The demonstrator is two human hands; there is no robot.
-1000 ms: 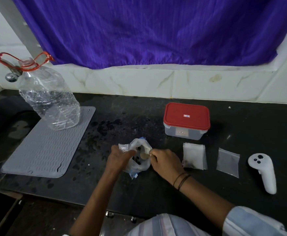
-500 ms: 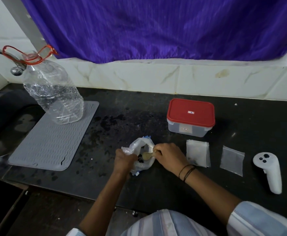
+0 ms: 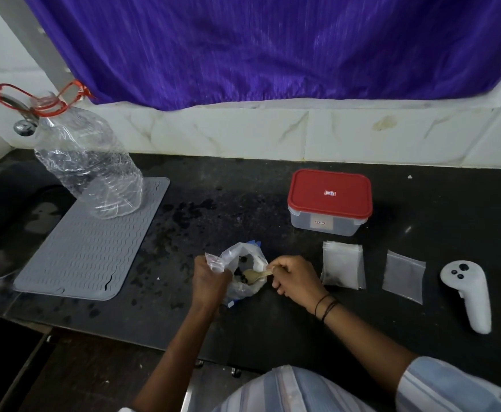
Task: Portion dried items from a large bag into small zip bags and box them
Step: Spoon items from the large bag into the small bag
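The large bag (image 3: 244,273) is being held open on the dark countertop (image 3: 273,322) by the left hand (image 3: 209,279), whose fingers are curled around the gathered plastic at the bag's left rim, presumably so that the mouth is kept wide for scooping. A small pale spoon (image 3: 255,275) is being pinched by its handle in the right hand (image 3: 295,279), and its bowl is being lowered inside the bag among the dark dried items (image 3: 242,270). Just beside the right hand, a stack of small zip bags (image 3: 343,269) is being kept within reach; dark contents are visible in the lower corner of the top bag, so 1 portion is judged to be started. 1 further zip bag (image 3: 404,276) is lying apart to the right. The red-lidded box (image 3: 329,202) is being left closed behind the stack, so boxing is judged not yet begun. A white controller (image 3: 466,295) is lying at the far right.
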